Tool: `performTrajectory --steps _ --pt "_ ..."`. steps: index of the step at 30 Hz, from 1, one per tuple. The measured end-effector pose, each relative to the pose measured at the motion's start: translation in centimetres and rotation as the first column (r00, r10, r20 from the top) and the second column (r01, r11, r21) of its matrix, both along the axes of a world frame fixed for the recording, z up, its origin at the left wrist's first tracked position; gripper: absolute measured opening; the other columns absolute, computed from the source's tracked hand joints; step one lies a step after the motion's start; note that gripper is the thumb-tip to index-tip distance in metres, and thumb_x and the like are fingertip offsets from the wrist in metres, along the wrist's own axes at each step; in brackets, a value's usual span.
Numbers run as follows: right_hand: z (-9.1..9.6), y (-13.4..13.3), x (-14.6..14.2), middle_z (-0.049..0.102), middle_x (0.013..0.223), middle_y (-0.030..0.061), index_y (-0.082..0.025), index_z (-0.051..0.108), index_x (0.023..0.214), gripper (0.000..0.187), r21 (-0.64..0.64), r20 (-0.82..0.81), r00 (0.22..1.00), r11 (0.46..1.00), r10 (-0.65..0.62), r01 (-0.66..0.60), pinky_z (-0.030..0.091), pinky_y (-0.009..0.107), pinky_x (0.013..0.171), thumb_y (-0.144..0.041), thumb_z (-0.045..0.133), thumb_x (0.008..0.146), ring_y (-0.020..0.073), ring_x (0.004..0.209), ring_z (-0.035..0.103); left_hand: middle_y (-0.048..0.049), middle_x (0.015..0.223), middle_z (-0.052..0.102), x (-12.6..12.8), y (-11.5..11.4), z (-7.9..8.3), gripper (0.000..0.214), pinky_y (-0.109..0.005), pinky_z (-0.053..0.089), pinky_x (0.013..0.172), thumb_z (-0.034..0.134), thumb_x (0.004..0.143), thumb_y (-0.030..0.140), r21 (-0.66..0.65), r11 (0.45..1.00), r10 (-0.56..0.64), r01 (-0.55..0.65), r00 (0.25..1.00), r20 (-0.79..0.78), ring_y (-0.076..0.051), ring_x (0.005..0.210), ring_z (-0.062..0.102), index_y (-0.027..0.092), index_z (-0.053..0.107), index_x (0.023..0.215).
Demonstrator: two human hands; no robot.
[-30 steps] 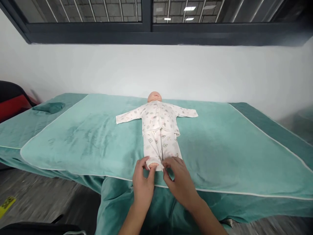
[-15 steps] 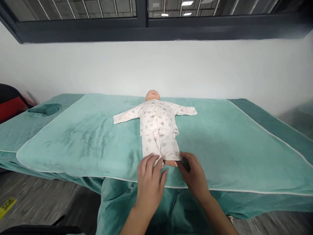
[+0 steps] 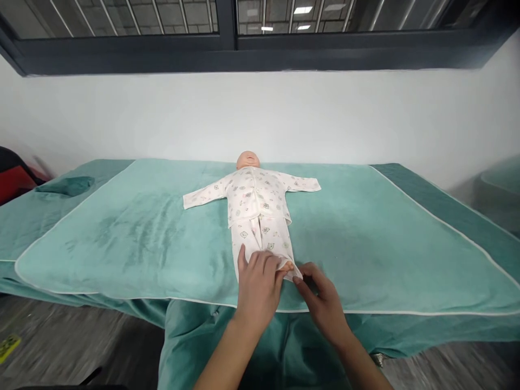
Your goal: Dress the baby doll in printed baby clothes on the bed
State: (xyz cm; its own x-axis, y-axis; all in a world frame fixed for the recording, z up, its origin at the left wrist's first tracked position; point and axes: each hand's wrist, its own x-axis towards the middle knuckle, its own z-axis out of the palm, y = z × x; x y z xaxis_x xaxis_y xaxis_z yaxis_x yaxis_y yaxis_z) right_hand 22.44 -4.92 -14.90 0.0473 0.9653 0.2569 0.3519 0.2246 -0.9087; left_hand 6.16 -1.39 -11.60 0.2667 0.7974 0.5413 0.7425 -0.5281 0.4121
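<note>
on one doll (image 3: 257, 208), two hands (image 3: 260, 284)

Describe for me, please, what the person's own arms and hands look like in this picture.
Both forearms are bare with no sleeves in view. The left hand and right hand wear no gloves; no rings, watch or bracelets can be seen. The nails look short and unpainted, though they are small in the picture.

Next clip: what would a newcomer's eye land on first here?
A baby doll in printed white clothes lies on its back, arms spread, mid-table on a teal towel. At its feet, the left hand rests over the near trouser leg while the right hand pinches the other cuff. A dark window frame runs above the white wall.
</note>
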Motion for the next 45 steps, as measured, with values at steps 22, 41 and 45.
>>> performTrajectory --steps 22,41,45 --pt "0.1 -0.9 -1.7 0.057 0.088 0.0017 -0.023 0.058 0.09 0.01 0.012 -0.149 0.988 0.999 -0.046 0.048 0.046 0.029 0.075 -0.031 0.057 0.096 0.0171 0.082 0.055 -0.012 0.102 0.063 0.3 -0.1 -2.2 0.051 -0.046 0.055 0.096 0.063 0.073 0.014 0.195 0.98 0.057 -0.049 0.998 -0.034 -0.031 0.108 0.06 0.015 0.054 0.122" --pt "2.1 8.6 3.0 0.063 0.069 0.0027 -0.02 0.061 0.073 0.042 0.021 0.193 0.936 0.955 -0.296 0.297 0.042 0.029 0.061 -0.053 0.047 0.095 0.0172 0.064 0.056 -0.0108 0.121 0.061 -5.4 5.0 0.3 0.023 -0.046 0.047 0.103 0.056 0.092 0.025 0.004 0.989 0.13 -0.148 0.878 0.461 -0.024 0.117 0.058 0.022 0.065 0.113" --pt "3.2 18.8 2.1 0.071 0.099 0.0109 -0.019 0.061 0.107 0.038 -0.049 0.266 0.913 0.942 -0.308 0.332 0.045 0.035 0.079 -0.052 0.052 0.09 0.0257 0.091 0.064 -0.0154 0.136 0.057 -6.7 12.0 1.8 0.061 -0.044 0.047 0.103 0.071 0.081 0.048 -0.544 0.839 0.436 -0.014 0.615 0.657 -0.029 0.122 0.058 0.019 0.055 0.133"
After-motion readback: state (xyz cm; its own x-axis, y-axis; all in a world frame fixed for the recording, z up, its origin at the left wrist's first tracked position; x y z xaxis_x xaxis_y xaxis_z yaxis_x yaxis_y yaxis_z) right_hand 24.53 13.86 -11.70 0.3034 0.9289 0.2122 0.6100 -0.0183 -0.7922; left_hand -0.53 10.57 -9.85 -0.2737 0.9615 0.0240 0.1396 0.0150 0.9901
